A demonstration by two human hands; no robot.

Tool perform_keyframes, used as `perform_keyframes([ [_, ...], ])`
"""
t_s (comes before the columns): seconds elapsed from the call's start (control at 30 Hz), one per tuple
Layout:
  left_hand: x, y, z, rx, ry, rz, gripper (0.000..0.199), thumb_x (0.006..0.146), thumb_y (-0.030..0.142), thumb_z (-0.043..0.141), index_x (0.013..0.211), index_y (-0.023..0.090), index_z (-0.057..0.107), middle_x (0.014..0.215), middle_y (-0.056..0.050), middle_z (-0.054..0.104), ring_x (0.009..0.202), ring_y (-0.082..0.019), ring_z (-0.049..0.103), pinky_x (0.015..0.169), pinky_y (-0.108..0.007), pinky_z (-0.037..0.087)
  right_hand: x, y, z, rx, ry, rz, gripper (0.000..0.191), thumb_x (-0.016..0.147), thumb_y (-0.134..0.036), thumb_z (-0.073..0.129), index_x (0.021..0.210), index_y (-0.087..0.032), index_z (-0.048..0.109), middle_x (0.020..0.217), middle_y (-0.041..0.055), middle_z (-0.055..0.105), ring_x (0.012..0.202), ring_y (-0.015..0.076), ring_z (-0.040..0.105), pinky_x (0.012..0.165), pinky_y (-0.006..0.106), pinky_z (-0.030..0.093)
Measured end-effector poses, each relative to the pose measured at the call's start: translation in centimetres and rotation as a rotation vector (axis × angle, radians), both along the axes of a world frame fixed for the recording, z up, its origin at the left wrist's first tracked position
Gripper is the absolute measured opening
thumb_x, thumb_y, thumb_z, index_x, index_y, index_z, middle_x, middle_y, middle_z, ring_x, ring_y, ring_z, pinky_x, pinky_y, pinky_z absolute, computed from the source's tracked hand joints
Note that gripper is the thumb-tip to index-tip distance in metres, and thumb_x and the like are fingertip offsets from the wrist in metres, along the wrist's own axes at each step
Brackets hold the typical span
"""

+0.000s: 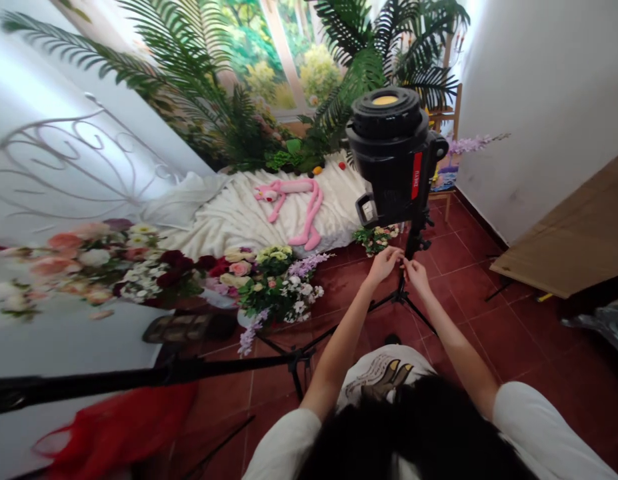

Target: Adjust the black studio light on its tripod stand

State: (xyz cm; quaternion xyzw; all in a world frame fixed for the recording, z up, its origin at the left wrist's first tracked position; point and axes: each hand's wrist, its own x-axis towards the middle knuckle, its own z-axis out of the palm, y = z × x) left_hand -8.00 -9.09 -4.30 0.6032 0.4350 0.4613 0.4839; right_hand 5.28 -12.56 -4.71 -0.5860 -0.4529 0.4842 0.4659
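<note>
A black studio light (386, 160) with a red side label stands upright on a black light stand (401, 285). Just under the lamp, both my hands meet at the stand's pole. My left hand (387, 263) comes in from the left, its fingers bent and pinched together. Close beside it on the right, my right hand (417, 275) has its thumb and fingers closed in a pinch. Whatever sits between the fingertips is too small to make out. The stand's legs spread over the red tiled floor (453, 327).
A pink plush toy (289, 193) lies on a white furry blanket (229, 207). Artificial flowers (273, 280) stand at left front. Another black stand (229, 365) crosses the lower left above a red bag (123, 427). A brown panel (563, 233) leans at right.
</note>
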Motion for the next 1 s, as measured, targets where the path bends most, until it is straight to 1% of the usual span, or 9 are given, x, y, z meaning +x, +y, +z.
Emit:
perform_keyframes([
  [0.03, -1.5, -1.1, -0.5, -0.032, -0.004, 0.011, 0.036, 0.09, 0.05, 0.054, 0.096, 0.016, 0.065, 0.092, -0.01, 0.072, 0.084, -0.018, 0.07, 0.085, -0.037, 0.056, -0.9, -0.4, -0.6, -0.028, 0.015, 0.045, 0.058, 0.068, -0.08, 0.057, 0.063, -0.022, 0.053, 0.045, -0.0049, 0.046, 0.039, 0.0105, 0.042, 0.043, 0.024, 0.032],
  [0.1, -4.7, -3.3, -1.7, -0.074, -0.008, 0.118, 0.037, 0.088, 0.051, 0.056, 0.092, 0.016, 0.065, 0.089, -0.008, 0.072, 0.081, -0.018, 0.07, 0.081, -0.036, 0.057, -2.8, -0.9, -1.5, -0.076, 0.037, 0.133, 0.058, 0.066, -0.079, 0.059, 0.062, -0.022, 0.053, 0.045, -0.0046, 0.047, 0.038, 0.0103, 0.042, 0.042, 0.024, 0.032],
  [0.3, -15.7, -10.4, -4.7, -0.16, -0.063, 0.575, 0.04, 0.083, 0.055, 0.059, 0.09, 0.016, 0.066, 0.081, -0.007, 0.072, 0.074, -0.017, 0.068, 0.077, -0.034, 0.056, -10.0, -1.2, -2.5, -0.108, 0.036, 0.404, 0.057, 0.064, -0.077, 0.063, 0.058, -0.021, 0.052, 0.044, -0.0042, 0.048, 0.038, 0.0091, 0.042, 0.042, 0.024, 0.032],
  [0.43, -23.1, -15.4, -4.9, -0.186, -0.104, 0.883, 0.038, 0.081, 0.053, 0.062, 0.087, 0.016, 0.065, 0.079, -0.005, 0.071, 0.071, -0.016, 0.067, 0.073, -0.032, 0.055, -15.3, -1.8, -2.0, -0.107, 0.056, 0.567, 0.056, 0.062, -0.075, 0.064, 0.057, -0.021, 0.052, 0.045, -0.0038, 0.049, 0.039, 0.0085, 0.043, 0.043, 0.022, 0.032],
  [0.6, -30.7, -21.6, -3.9, -0.171, -0.054, 1.252, 0.035, 0.081, 0.052, 0.062, 0.083, 0.017, 0.06, 0.075, -0.003, 0.067, 0.068, -0.015, 0.064, 0.074, -0.031, 0.053, -21.2, -3.1, -0.7, -0.093, 0.056, 0.767, 0.053, 0.066, -0.071, 0.066, 0.058, -0.02, 0.055, 0.045, -0.0036, 0.049, 0.04, 0.0085, 0.043, 0.044, 0.023, 0.034],
  [0.7, -33.0, -24.4, -2.9, -0.171, 0.054, 1.547, 0.036, 0.08, 0.053, 0.064, 0.079, 0.02, 0.053, 0.072, 0.0, 0.061, 0.071, -0.015, 0.06, 0.078, -0.031, 0.051, -24.5, -3.8, 0.2, -0.08, 0.058, 0.872, 0.05, 0.069, -0.067, 0.066, 0.058, -0.02, 0.054, 0.046, -0.0033, 0.05, 0.041, 0.0083, 0.044, 0.044, 0.022, 0.035],
  [0.77, -33.3, -25.5, -2.2, -0.178, 0.128, 1.64, 0.038, 0.078, 0.055, 0.067, 0.078, 0.021, 0.048, 0.07, 0.003, 0.056, 0.07, -0.015, 0.057, 0.079, -0.031, 0.049, -26.5, -4.3, 0.9, -0.074, 0.05, 0.92, 0.049, 0.07, -0.065, 0.066, 0.057, -0.02, 0.053, 0.046, -0.0036, 0.05, 0.04, 0.008, 0.043, 0.044, 0.022, 0.035],
  [0.87, -32.8, -26.0, -1.0, -0.131, 0.217, 1.723, 0.042, 0.078, 0.057, 0.067, 0.078, 0.022, 0.043, 0.072, 0.004, 0.049, 0.067, -0.014, 0.052, 0.078, -0.03, 0.047, -29.4, -4.9, 1.7, -0.053, 0.034, 0.992, 0.049, 0.07, -0.064, 0.066, 0.056, -0.02, 0.051, 0.047, -0.0037, 0.05, 0.04, 0.0073, 0.042, 0.042, 0.021, 0.034],
  [1.0, -33.2, -25.5, 0.7, 0.06, 0.232, 1.961, 0.041, 0.084, 0.059, 0.06, 0.09, 0.021, 0.044, 0.085, -0.001, 0.05, 0.078, -0.015, 0.052, 0.083, -0.03, 0.046, -32.5, -5.7, 2.5, -0.019, 0.01, 1.079, 0.047, 0.074, -0.062, 0.066, 0.058, -0.02, 0.052, 0.046, -0.0038, 0.049, 0.04, 0.0073, 0.042, 0.041, 0.02, 0.034],
])
